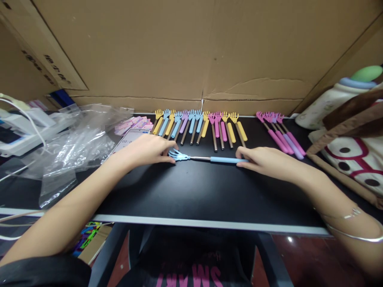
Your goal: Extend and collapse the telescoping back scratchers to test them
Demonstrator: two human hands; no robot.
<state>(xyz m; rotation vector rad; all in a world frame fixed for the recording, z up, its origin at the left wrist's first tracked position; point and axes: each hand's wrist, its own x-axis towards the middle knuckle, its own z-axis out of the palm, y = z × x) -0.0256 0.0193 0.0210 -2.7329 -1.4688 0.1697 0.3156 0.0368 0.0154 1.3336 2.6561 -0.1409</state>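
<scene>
A light blue back scratcher with a steel rod lies crosswise just above the black table, its claw to the left. My left hand is closed, thumb and fingers pinching the claw's tips. At the other end, my right hand pinches the blue handle between thumb and fingers. Behind it stretches a row of back scratchers in yellow, blue, purple and pink, claws toward the cardboard wall; their handles and bare rods lie side by side. More pink and purple back scratchers form a separate group to the right.
A phone showing a timer lies partly behind my left hand, near pink printed cards. Clear plastic bags and a white device with cables occupy the left. A bottle and a patterned bag stand right.
</scene>
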